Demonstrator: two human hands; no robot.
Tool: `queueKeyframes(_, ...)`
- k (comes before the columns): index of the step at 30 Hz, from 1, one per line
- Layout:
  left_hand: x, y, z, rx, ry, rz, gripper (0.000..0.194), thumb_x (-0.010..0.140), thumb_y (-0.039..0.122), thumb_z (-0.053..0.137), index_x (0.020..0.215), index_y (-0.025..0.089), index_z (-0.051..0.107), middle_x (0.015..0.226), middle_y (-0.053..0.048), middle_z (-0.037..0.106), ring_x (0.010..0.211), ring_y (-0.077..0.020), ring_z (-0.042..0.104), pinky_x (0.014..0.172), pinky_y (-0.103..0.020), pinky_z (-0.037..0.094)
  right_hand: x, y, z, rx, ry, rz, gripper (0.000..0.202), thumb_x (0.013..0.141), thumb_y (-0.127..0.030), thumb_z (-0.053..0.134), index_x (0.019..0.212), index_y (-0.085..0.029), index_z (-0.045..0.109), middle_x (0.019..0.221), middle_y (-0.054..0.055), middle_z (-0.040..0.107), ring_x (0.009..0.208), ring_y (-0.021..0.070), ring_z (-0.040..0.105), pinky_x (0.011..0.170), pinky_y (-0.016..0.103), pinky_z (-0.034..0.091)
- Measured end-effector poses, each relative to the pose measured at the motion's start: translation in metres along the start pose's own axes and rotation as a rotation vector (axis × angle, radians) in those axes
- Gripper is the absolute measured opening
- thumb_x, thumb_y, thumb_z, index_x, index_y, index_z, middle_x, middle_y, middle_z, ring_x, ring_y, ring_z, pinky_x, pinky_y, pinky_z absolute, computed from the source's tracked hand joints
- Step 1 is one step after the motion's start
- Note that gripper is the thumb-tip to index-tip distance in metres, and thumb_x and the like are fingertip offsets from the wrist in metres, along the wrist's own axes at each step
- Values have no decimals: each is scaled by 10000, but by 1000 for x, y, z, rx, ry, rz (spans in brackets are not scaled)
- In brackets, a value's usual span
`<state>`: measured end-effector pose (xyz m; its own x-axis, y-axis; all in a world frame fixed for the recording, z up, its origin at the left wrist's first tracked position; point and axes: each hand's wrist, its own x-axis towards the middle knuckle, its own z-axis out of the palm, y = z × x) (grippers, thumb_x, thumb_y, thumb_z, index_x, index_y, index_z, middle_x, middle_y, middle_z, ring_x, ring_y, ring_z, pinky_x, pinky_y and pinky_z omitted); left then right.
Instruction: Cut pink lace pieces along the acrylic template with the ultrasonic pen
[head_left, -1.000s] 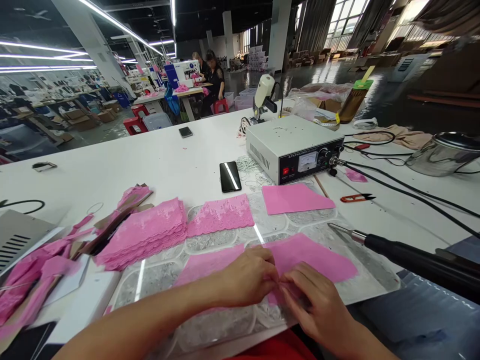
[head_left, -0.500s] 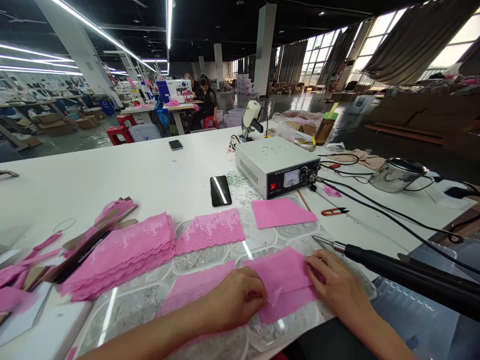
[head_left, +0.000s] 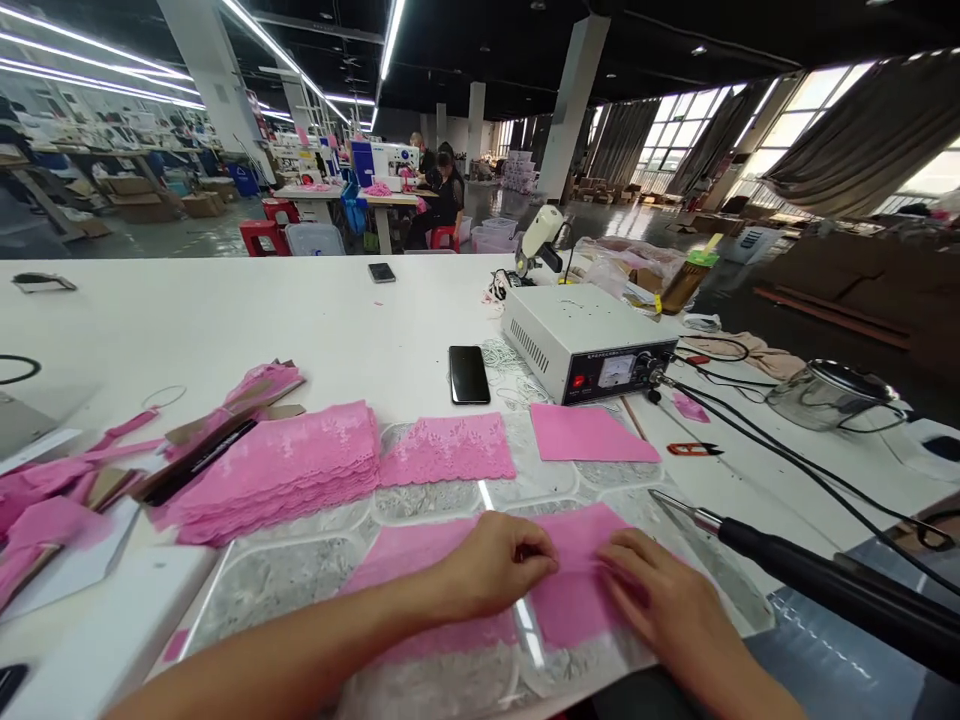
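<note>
A thin pink fabric piece [head_left: 562, 610] lies on the marbled mat in front of me, a crease running across it. My left hand [head_left: 499, 565] is closed, thumb and forefinger pinching this piece at its left side. From the right, my right hand [head_left: 660, 595] has its fingertips drawn together on the same fabric along the crease. Another sheer pink piece [head_left: 412, 545] is partly hidden beneath my left forearm. Beyond the hands are a stack of pink lace pieces [head_left: 300, 460], a single lace piece [head_left: 457, 450] and a plain pink panel [head_left: 589, 435].
A black-handled tool with a pointed metal tip [head_left: 810, 575] reaches in close by my right hand. Its cable runs to a grey control box [head_left: 592, 335]. Thread snips [head_left: 694, 449], a phone [head_left: 469, 375] and pink scraps [head_left: 56, 530] lie around the mat. Co-workers sit at sewing machines behind.
My right hand has slid leftward over the fabric, closer to my left hand. The lifted flap between them now looks flatter. The view has turned slightly left.
</note>
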<state>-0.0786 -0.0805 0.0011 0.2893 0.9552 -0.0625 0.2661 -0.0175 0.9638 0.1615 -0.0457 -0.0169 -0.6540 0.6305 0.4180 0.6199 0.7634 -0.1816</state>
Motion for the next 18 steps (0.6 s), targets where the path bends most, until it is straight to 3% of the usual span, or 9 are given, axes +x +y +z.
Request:
queueKeyframes(3, -4, -3, -1, -36, -6, -17, 146, 741, 130, 582, 703, 151, 721, 666, 6, 647, 638, -133, 549, 599, -217, 406, -15, 35, 6, -96, 75, 2, 162, 875, -279, 538, 945, -267, 684, 916, 61, 726, 638, 200, 708, 428, 266, 530)
queueKeyframes(5, -6, -6, 0, -63, -15, -35, 145, 712, 111, 591, 687, 157, 727, 636, 16, 635, 615, -126, 536, 588, -216, 398, -16, 52, 7, -110, 97, 127, 177, 882, -284, 517, 939, -279, 684, 925, 51, 725, 631, 190, 705, 422, 263, 530)
queueKeyframes(8, -8, -9, 2, -145, -8, -78, 133, 680, 100, 606, 666, 166, 721, 602, 22, 612, 606, -126, 528, 605, -229, 410, 1, 50, 4, -12, 120, 172, 171, 897, -305, 515, 953, -282, 675, 946, 52, 719, 636, 182, 692, 512, 282, 571)
queueKeyframes(11, -16, -8, -2, -307, 4, -157, 71, 709, 192, 641, 700, 153, 700, 650, 0, 622, 624, -139, 568, 642, -261, 460, 38, 16, 0, 99, 207, 0, 159, 909, -246, 526, 987, -281, 660, 934, 39, 709, 708, 173, 693, 576, 269, 571)
queueKeyframes(13, -26, -7, -10, -445, 27, -225, 204, 744, 342, 663, 763, 140, 676, 713, -28, 639, 648, -153, 610, 659, -289, 498, 64, -16, 1, 191, 236, -187, 189, 899, -164, 525, 980, -268, 660, 911, 36, 707, 780, 170, 695, 658, 266, 575)
queueKeyframes(18, -66, -7, -40, -711, 192, -371, 544, 779, 683, 554, 833, 143, 595, 766, -57, 646, 698, -160, 653, 724, -317, 544, 108, -103, 19, 376, -8, -533, 205, 909, -75, 490, 838, -197, 640, 783, 39, 653, 685, 155, 595, 604, 286, 514)
